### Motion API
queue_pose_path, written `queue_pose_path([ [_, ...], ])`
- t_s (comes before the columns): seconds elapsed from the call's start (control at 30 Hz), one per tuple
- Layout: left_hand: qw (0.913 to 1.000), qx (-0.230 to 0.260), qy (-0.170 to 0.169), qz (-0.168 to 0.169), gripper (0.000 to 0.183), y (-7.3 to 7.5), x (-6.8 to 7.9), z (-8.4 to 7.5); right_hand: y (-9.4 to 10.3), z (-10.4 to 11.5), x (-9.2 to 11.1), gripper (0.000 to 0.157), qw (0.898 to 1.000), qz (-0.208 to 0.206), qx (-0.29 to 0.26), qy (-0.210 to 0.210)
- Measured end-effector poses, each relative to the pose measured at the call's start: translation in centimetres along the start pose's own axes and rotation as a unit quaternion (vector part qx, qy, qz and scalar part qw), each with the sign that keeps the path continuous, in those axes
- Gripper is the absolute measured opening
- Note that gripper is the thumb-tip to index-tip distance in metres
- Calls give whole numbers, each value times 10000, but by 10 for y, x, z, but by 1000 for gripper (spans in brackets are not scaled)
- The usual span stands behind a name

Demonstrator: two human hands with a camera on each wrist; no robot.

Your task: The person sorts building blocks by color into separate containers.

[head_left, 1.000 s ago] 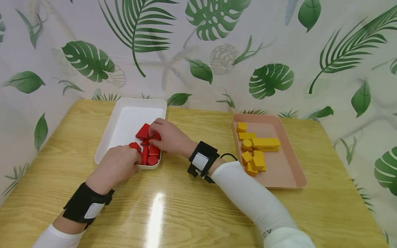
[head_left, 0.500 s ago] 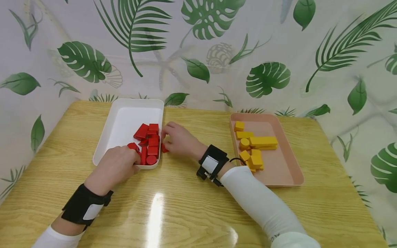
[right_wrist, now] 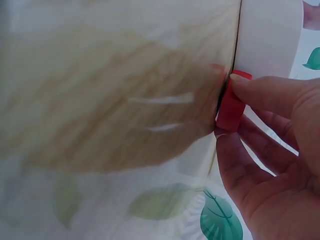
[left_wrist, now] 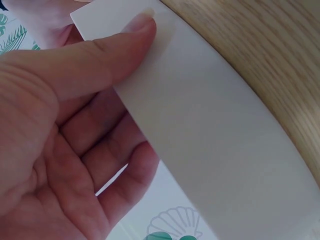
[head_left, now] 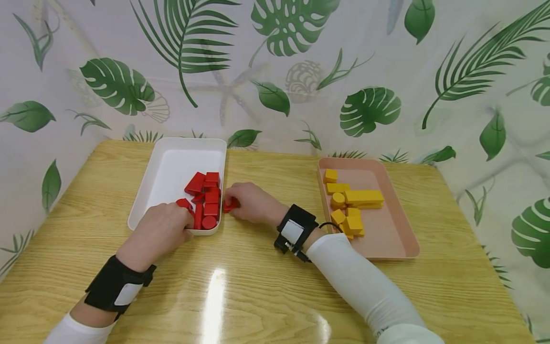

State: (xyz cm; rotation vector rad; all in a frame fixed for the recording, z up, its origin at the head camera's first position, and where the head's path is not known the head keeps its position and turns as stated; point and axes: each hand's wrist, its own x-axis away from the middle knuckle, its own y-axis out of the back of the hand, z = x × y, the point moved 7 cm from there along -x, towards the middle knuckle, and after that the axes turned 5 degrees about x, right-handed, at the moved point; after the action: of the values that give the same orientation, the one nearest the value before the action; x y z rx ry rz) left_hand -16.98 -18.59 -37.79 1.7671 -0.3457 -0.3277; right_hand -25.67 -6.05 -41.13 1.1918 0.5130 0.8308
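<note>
Pinched between thumb and fingers of my right hand (head_left: 255, 203), a red block (right_wrist: 232, 102) is at the table surface, close against the outer right wall of a white tray (head_left: 180, 162). Its full shape is partly covered by the fingers. My left hand (head_left: 156, 229) grips the tray's near wall, thumb (left_wrist: 115, 55) flat on the outside and the other fingers curled over the inside. Several red blocks (head_left: 211, 196), among them a cylinder (head_left: 209, 222), are packed into the tray's near right part. Some red pieces are partly hidden behind my left hand.
To the right stands a pink tray (head_left: 393, 229) with several yellow blocks (head_left: 364, 197) along its left side. A patterned wall covering (head_left: 275, 48) rises behind the wooden table (head_left: 258, 286). A cable (head_left: 331, 223) loops from my right wrist strap.
My right hand has moved from among the red blocks, over the tray's right wall, down to the table outside with a red block. My left hand has stayed on the near wall.
</note>
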Motion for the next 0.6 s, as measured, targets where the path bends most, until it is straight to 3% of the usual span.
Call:
queue_pose_path([
  [0.23, 10000, -26, -31, -22, 32, 1, 2, 1, 19, -1, 1, 10, 9986, -455, 69, -269],
  [0.4, 10000, -9, 25, 40, 27, 0, 1, 3, 36, 11, -1, 9, 9958, -898, 94, -157],
  [0.6, 9999, 44, 77, 133, 24, -1, 0, 3, 40, 25, -3, 7, 9920, -1090, 643, 1],
])
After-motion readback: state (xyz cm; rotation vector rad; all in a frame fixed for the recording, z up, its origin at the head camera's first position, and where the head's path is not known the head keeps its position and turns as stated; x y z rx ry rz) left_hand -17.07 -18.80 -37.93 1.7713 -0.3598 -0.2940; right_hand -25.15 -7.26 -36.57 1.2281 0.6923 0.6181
